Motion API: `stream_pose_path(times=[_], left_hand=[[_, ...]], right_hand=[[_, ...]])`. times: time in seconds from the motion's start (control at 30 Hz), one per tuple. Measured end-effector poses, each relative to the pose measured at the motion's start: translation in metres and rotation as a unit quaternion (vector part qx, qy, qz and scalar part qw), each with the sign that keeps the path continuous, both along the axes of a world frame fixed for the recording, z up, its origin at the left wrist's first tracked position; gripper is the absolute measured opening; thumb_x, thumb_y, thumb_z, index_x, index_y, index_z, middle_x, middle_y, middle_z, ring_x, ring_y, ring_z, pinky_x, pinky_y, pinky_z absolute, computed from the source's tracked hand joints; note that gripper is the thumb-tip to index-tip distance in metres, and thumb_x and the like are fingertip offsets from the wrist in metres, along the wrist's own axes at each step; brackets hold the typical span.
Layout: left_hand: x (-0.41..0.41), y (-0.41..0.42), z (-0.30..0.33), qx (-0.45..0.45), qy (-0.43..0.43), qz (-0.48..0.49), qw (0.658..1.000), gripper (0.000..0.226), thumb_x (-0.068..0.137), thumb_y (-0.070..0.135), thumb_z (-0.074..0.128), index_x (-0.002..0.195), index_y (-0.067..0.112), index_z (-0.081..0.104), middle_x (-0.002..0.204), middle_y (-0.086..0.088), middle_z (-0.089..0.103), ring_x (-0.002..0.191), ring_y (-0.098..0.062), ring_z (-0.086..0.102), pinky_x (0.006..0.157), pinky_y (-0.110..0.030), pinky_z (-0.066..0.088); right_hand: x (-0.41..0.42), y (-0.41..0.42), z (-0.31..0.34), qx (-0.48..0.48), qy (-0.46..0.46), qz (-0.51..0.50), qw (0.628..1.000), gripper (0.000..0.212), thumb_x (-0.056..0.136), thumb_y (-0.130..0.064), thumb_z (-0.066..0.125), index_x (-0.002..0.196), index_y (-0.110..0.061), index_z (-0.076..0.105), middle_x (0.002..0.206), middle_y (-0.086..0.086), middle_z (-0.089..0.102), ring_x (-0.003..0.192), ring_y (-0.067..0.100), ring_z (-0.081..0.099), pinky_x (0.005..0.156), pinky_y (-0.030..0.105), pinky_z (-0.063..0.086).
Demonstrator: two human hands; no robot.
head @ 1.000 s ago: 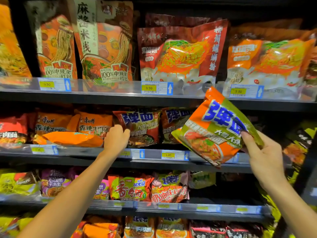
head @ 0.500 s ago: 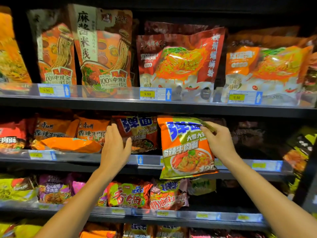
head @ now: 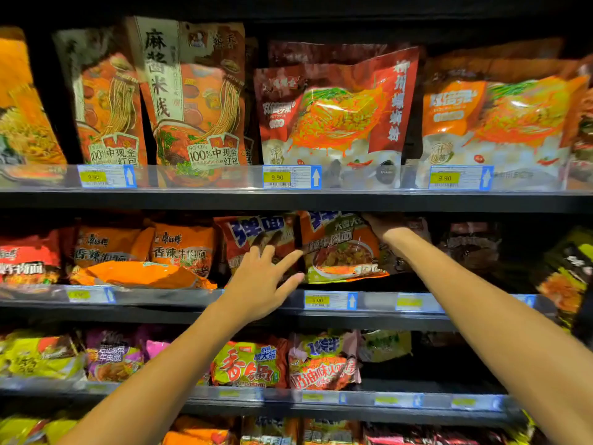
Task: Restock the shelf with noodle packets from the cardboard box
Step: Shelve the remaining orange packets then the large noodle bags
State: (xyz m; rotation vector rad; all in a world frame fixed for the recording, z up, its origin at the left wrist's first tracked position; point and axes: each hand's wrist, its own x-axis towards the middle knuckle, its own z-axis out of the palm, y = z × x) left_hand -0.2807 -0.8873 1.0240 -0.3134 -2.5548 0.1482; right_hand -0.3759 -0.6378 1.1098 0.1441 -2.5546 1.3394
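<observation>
An orange and green noodle packet (head: 340, 248) with blue lettering stands upright on the middle shelf (head: 192, 303), pushed in under the shelf above. My right hand (head: 385, 224) grips its top right corner, deep in the shelf. My left hand (head: 263, 277) is spread open with its fingers against a matching red and orange packet (head: 253, 236) just to the left. The cardboard box is out of sight.
Orange packets (head: 144, 252) fill the middle shelf's left; one lies flat (head: 141, 274). The shelf's right part (head: 471, 248) is dark and sparsely filled. Tall pouches (head: 337, 114) stand on the upper shelf, small packets (head: 250, 364) on the lower one. Price tags line the rails.
My right hand has carried the packet from mid-air up and into the middle shelf, where it now stands upright. My left hand opened and shifted right against the neighbouring packet.
</observation>
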Motion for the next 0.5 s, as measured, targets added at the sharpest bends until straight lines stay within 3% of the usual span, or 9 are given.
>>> stream_pose_path(times=[0.17,0.3,0.37,0.4,0.43,0.5], left_hand=[[-0.013,0.008,-0.006,-0.032,-0.086,0.037,0.995,0.076,0.089,0.074,0.000,0.153,0.040,0.024,0.135,-0.016,0.049,0.115,-0.037,0.046,0.096,-0.045,0.038],[-0.014,0.008,-0.009,-0.026,-0.088,0.045,0.995,0.079,0.087,0.074,-0.001,0.151,0.040,0.029,0.136,-0.014,0.048,0.117,-0.037,0.045,0.096,-0.045,0.037],[-0.011,0.004,-0.011,-0.017,-0.080,0.042,0.996,0.078,0.087,0.072,0.000,0.151,0.038,0.029,0.136,-0.013,0.047,0.116,-0.035,0.044,0.095,-0.044,0.037],[-0.008,0.001,-0.013,-0.013,-0.073,0.044,0.996,0.081,0.086,0.073,-0.003,0.151,0.038,0.029,0.136,-0.012,0.047,0.116,-0.034,0.043,0.095,-0.044,0.038],[-0.007,-0.003,-0.014,-0.010,-0.067,0.050,0.996,0.085,0.084,0.074,-0.007,0.151,0.037,0.029,0.136,-0.012,0.046,0.115,-0.034,0.042,0.095,-0.044,0.038],[-0.005,-0.011,-0.017,-0.004,-0.054,0.070,0.996,0.091,0.081,0.075,-0.011,0.151,0.034,0.031,0.136,-0.012,0.046,0.115,-0.034,0.042,0.095,-0.045,0.038]], right_hand=[[-0.022,-0.004,-0.025,0.050,0.040,0.015,0.998,0.059,0.097,-0.035,0.061,0.146,-0.008,0.043,0.146,0.016,0.049,0.132,0.035,0.049,0.107,0.038,0.041],[-0.007,-0.004,-0.044,0.078,0.066,-0.036,0.994,0.072,0.089,-0.051,0.063,0.140,-0.003,0.047,0.137,0.021,0.055,0.125,0.038,0.053,0.103,0.041,0.044],[0.018,-0.002,-0.054,0.093,0.049,-0.052,0.993,0.045,0.091,-0.040,0.063,0.109,0.001,0.062,0.105,0.024,0.064,0.103,0.039,0.061,0.084,0.044,0.049],[0.029,0.000,-0.061,0.089,0.078,-0.047,0.992,0.031,0.090,-0.032,0.065,0.090,-0.001,0.060,0.084,0.018,0.060,0.086,0.037,0.060,0.071,0.045,0.049],[0.038,0.003,-0.068,0.104,0.132,-0.038,0.985,0.027,0.089,-0.028,0.067,0.087,-0.004,0.055,0.078,0.011,0.053,0.077,0.033,0.054,0.064,0.043,0.045],[0.052,0.006,-0.077,0.187,0.223,0.025,0.957,0.035,0.092,-0.034,0.066,0.115,-0.010,0.055,0.092,0.007,0.050,0.084,0.029,0.049,0.069,0.040,0.045]])
